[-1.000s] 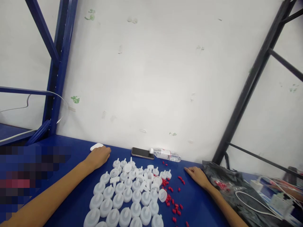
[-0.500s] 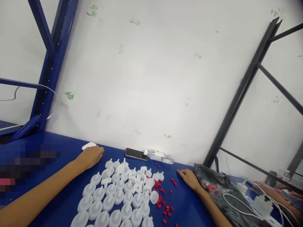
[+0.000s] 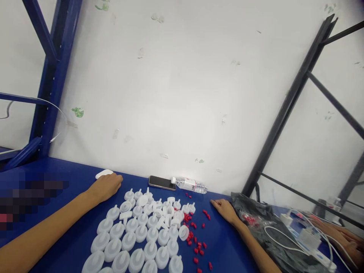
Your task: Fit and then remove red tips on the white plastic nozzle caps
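My left hand [image 3: 107, 187] rests on the blue table, its fingers curled in and no object showing in them. Right behind it lies a smooth white rounded object [image 3: 104, 174], partly covered by the hand. My right hand [image 3: 224, 209] lies on the table with its fingers stretched to the left, holding nothing. Between the hands stand many translucent white caps with pointed nozzles [image 3: 129, 240], mostly upright in loose rows. Some white pieces [image 3: 184, 232] at the right side of the group lie tipped. Small red caps [image 3: 196, 250] are scattered between this group and my right hand.
A phone [image 3: 162, 182] and a clear water bottle [image 3: 190, 184] lie along the wall. A black plastic bag [image 3: 273, 231], white cables and a power strip [image 3: 315, 253] are at right, near another person's hands [image 3: 338, 237]. Blue [image 3: 52, 91] and black [image 3: 287, 110] frame posts rise behind.
The camera view has shifted slightly, so everything sits a little further left and most things slightly higher. Both hands have kept their places on the table.
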Tool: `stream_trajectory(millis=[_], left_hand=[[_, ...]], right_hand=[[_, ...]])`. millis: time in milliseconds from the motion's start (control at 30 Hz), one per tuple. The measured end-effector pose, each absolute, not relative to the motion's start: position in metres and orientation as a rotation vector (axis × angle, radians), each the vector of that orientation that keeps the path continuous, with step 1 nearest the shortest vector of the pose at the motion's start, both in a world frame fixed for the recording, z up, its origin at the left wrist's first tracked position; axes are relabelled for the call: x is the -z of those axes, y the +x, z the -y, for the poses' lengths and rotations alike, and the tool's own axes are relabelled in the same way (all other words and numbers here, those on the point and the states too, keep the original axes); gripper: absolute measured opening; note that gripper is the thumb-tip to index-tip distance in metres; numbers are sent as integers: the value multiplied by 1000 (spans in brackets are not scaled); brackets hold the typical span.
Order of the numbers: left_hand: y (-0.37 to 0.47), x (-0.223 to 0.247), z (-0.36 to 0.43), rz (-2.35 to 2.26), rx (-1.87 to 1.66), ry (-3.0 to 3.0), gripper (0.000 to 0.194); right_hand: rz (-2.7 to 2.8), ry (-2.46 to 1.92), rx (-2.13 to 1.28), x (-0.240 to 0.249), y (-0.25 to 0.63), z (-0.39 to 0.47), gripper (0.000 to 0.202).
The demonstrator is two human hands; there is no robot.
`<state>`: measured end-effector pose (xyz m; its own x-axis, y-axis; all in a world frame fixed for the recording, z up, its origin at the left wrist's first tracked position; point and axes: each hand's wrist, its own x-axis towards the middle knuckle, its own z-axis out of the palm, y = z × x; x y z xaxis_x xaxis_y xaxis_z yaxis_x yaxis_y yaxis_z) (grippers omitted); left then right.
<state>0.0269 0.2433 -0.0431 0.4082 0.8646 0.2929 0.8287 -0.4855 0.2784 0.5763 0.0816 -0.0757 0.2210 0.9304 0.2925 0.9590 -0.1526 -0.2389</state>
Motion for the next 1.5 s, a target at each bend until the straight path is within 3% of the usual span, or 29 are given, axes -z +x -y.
stream_trajectory(millis=[333,500,667,1000,1167,1500], left_hand=[[29,33,-235,-1623,-534,2575,27],[28,19,-228,-1420,-543,2391,41],[25,4,-219,-1126,-403,2171,59],[31,13,-220,-983,-395,2210,51],[32,20,-225,-995,-461,2213,49],[36,24,-223,-1121,-662,2011,51]], right_hand=[[1763,-2185,86,77,579,-82,52],[1756,-2191,67,79,584,-84,46],[1734,-2169,68,79,583,-85,52],[1693,-2058,-23,68,567,-76,59],[1695,-1931,-229,51,549,-69,65],[1834,-1739,-538,34,506,-57,42]])
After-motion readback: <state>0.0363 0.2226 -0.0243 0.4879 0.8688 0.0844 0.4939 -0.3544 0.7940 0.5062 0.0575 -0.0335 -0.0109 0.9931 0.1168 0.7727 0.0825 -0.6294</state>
